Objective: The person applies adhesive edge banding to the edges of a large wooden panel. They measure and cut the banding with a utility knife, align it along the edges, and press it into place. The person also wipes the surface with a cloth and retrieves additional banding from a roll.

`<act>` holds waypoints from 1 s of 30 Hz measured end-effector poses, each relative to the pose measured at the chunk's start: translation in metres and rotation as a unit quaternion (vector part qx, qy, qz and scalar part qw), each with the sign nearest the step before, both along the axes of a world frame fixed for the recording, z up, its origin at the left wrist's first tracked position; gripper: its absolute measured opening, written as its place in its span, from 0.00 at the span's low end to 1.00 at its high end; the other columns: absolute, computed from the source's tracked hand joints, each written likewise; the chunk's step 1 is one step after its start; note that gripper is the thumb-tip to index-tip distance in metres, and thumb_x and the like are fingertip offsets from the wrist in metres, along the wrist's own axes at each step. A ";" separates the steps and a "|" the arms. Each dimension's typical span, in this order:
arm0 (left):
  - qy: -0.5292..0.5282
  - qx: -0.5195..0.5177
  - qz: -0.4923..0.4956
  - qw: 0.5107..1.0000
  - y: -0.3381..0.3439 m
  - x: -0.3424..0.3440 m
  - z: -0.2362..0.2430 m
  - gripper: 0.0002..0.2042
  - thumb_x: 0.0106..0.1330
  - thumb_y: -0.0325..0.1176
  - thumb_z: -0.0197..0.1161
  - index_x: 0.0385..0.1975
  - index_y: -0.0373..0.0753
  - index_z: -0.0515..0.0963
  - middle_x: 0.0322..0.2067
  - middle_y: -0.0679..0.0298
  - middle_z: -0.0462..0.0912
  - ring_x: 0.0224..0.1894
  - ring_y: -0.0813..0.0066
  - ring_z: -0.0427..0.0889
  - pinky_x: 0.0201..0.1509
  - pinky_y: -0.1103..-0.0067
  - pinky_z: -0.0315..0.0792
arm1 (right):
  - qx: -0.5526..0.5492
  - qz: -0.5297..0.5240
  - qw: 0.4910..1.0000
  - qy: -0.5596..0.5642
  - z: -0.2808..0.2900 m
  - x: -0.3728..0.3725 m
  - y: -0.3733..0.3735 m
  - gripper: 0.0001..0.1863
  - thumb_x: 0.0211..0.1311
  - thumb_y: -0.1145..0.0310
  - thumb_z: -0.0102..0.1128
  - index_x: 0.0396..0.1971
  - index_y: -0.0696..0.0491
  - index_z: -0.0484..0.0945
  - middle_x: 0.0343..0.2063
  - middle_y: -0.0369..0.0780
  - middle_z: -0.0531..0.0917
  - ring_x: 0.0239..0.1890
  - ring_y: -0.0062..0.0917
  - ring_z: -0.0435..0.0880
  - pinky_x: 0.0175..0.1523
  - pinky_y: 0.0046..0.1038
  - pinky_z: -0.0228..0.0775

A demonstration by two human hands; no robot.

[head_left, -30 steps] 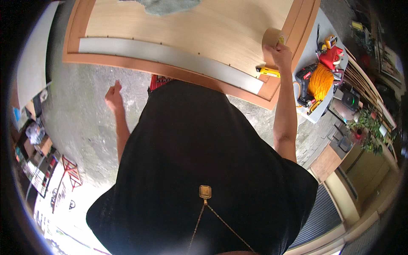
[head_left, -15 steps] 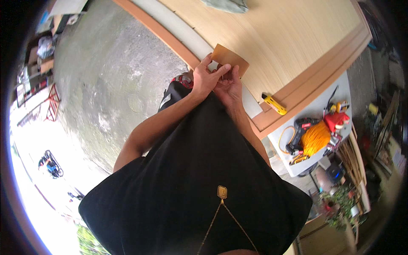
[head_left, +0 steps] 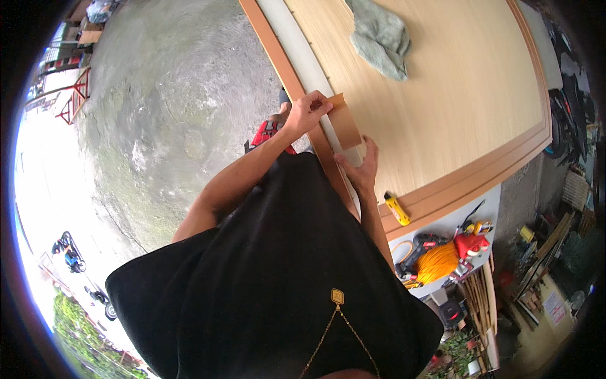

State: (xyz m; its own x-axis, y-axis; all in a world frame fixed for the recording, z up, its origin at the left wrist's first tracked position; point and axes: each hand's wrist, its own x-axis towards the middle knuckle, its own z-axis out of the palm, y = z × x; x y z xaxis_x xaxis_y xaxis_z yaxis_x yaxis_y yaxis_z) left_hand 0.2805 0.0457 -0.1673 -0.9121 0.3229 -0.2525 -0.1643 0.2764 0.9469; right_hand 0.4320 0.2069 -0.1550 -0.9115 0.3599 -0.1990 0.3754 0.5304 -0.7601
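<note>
A small, thin brown sheet (head_left: 345, 123), slightly curled, is held over the pale strip along the left edge of a large wood-grain panel (head_left: 442, 114). My left hand (head_left: 308, 114) pinches its upper left edge between thumb and fingers. At the sheet's lower end is my right hand (head_left: 363, 167), thumb and forefinger spread apart; whether a fingertip touches the sheet is hard to tell. A yellow utility knife (head_left: 398, 210) lies on the panel's brown border, to the right of my right hand.
A grey-green cloth (head_left: 382, 38) rests on the far part of the panel. On a white table (head_left: 410, 239) below it are a bundle of orange cord (head_left: 437, 264), a power drill (head_left: 420, 249) and a red pouch (head_left: 470, 244). Concrete floor (head_left: 183, 82) stretches to the left.
My hands were close together on the sheet; now they are apart, the right one lower with its fingers spread. The sheet has turned more upright. The view has shifted, showing more cloth.
</note>
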 end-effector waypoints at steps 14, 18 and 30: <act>0.279 -0.165 0.033 0.945 -0.086 -0.225 -0.007 0.09 0.46 0.41 0.75 0.19 0.45 0.84 0.21 0.68 0.83 0.31 0.71 0.80 0.40 0.70 0.67 | -0.098 0.176 0.978 -0.044 0.033 -0.245 -0.055 0.25 0.48 0.50 0.72 0.26 0.62 0.79 0.20 0.44 0.83 0.24 0.33 0.84 0.31 0.30 0.73; 0.250 -0.167 0.097 0.949 -0.125 -0.308 -0.020 0.09 0.45 0.44 0.74 0.19 0.48 0.84 0.27 0.73 0.83 0.38 0.71 0.77 0.43 0.69 0.63 | -0.173 0.116 0.977 -0.047 0.038 -0.338 -0.095 0.25 0.49 0.49 0.71 0.22 0.61 0.79 0.16 0.44 0.82 0.19 0.32 0.84 0.29 0.31 0.74; 0.325 -0.360 0.216 0.847 -0.156 -0.445 -0.071 0.13 0.47 0.52 0.72 0.31 0.58 0.86 0.46 0.70 0.72 0.52 0.61 0.66 0.57 0.64 0.59 | -0.250 0.080 0.962 -0.078 0.028 -0.514 -0.158 0.22 0.55 0.55 0.68 0.34 0.62 0.81 0.29 0.43 0.85 0.31 0.25 0.84 0.38 0.27 0.74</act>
